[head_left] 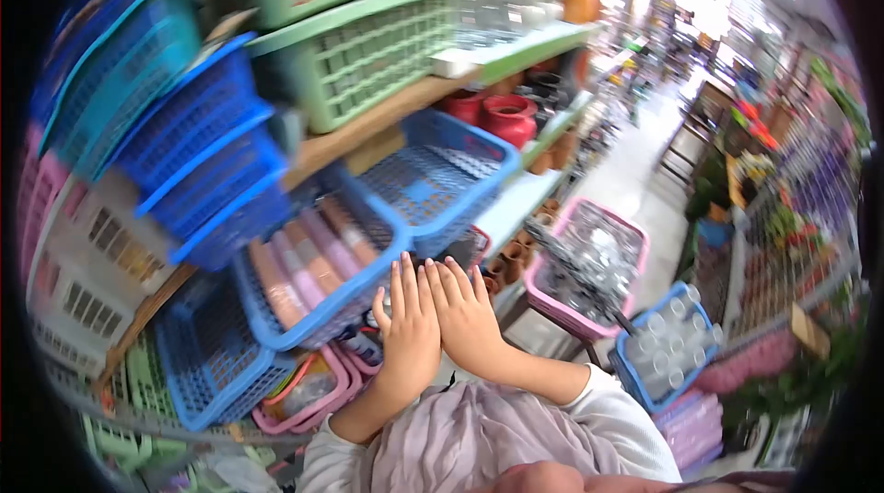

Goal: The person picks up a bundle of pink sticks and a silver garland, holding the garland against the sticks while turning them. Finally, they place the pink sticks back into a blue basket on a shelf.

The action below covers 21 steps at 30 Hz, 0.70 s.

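Note:
Both hands are held up side by side in front of the chest, backs facing the camera. My left hand (410,323) has its fingers stretched upward, the thumb apart, and holds nothing. Beside it, my right hand (460,313) is also flat with extended fingers and nothing in it; the two hands touch or overlap along their inner edges. Just left of and beyond the fingertips is a blue basket (343,304) of wrapped pink and orange rolls (308,258). Another blue basket (424,182) sits behind it.
Green baskets (378,56) stand on the upper shelf, stacked blue baskets (207,139) at left. Red pots (508,120) sit on a middle shelf. At right are a pink basket (589,320) of clear-wrapped items and a blue basket (656,396) of clear cylinders, beside an aisle (635,162).

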Each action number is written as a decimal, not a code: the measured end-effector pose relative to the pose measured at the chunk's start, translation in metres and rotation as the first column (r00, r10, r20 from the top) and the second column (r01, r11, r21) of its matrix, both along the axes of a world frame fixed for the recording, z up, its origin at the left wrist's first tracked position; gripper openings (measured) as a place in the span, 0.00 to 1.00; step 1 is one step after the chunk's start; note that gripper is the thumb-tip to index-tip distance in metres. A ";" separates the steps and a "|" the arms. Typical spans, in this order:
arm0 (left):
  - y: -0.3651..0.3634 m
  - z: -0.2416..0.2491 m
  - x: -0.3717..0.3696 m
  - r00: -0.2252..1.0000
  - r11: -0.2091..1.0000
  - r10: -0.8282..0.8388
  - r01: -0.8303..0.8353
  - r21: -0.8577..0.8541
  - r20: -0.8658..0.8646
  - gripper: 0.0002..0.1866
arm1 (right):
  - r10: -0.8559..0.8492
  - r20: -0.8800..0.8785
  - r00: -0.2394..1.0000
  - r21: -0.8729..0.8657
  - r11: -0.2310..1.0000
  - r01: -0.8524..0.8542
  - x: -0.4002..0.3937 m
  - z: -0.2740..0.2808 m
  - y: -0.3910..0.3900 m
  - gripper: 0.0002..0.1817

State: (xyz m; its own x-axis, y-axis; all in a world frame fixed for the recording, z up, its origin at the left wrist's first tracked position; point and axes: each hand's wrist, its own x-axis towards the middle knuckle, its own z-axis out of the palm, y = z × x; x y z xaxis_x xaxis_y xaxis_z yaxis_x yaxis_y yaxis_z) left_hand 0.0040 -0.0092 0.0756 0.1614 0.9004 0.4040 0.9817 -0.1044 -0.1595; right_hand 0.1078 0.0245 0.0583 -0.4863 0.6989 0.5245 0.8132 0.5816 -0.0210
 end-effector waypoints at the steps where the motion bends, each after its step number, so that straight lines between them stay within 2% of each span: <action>1: 0.003 -0.008 0.018 0.998 0.998 -0.068 0.068 -0.009 -0.002 0.30 | -0.068 -0.002 0.998 -0.009 0.998 0.068 0.021 -0.005 -0.007 0.31; 5: 0.000 -0.031 0.099 0.928 0.925 -0.367 0.371 -0.084 0.065 0.33 | -0.281 -0.033 0.959 -0.146 0.951 0.274 0.107 -0.041 -0.040 0.32; 7: -0.009 -0.042 0.143 0.863 0.864 -0.493 0.470 -0.180 -0.113 0.32 | -0.417 -0.021 0.909 -0.267 0.878 0.397 0.151 -0.055 -0.067 0.36; 9: -0.022 -0.061 0.189 0.780 0.780 -0.618 0.593 -0.201 -0.099 0.32 | -0.526 -0.016 0.850 -0.255 0.824 0.506 0.195 -0.070 -0.097 0.38; 11: -0.039 -0.079 0.237 0.669 0.645 -0.743 0.728 -0.233 0.032 0.32 | -0.636 0.004 0.772 -0.368 0.717 0.593 0.236 -0.082 -0.132 0.37; 12: -0.049 -0.088 0.261 0.604 0.573 -0.792 0.785 -0.236 0.085 0.32 | -0.697 -0.031 0.716 -0.324 0.685 0.653 0.257 -0.095 -0.148 0.36; 13: -0.060 -0.100 0.285 0.559 0.526 -0.824 0.815 -0.244 0.090 0.32 | -0.736 -0.027 0.676 -0.332 0.645 0.689 0.276 -0.107 -0.165 0.36; 14: -0.071 -0.117 0.309 0.485 0.442 -0.857 0.866 -0.235 0.174 0.33 | -0.788 -0.036 0.615 -0.359 0.584 0.728 0.296 -0.117 -0.185 0.35; 15: -0.083 -0.132 0.331 0.405 0.354 -0.878 0.908 -0.223 0.255 0.34 | -0.835 -0.045 0.549 -0.386 0.521 0.761 0.313 -0.126 -0.204 0.34; 16: -0.096 -0.146 0.352 0.333 0.283 -0.899 0.937 -0.203 0.285 0.33 | -0.869 -0.071 0.490 -0.297 0.487 0.821 0.329 -0.133 -0.224 0.29; 17: -0.110 -0.154 0.372 0.283 0.227 -0.915 0.950 -0.212 0.287 0.33 | -0.896 -0.070 0.438 -0.306 0.437 0.846 0.345 -0.141 -0.244 0.29; 19: -0.140 -0.172 0.407 0.116 0.013 -0.895 0.972 -0.236 0.431 0.31 | -0.935 -0.075 0.346 -0.360 0.349 0.865 0.371 -0.155 -0.284 0.24; 20: -0.155 -0.187 0.422 0.034 -0.036 -0.891 0.989 -0.145 0.453 0.28 | -0.955 -0.102 0.278 -0.413 0.295 0.861 0.380 -0.158 -0.302 0.19; 21: -0.170 -0.203 0.437 0.002 -0.078 -0.886 0.985 -0.152 0.463 0.28 | -0.967 -0.094 0.238 -0.424 0.255 0.869 0.388 -0.168 -0.321 0.19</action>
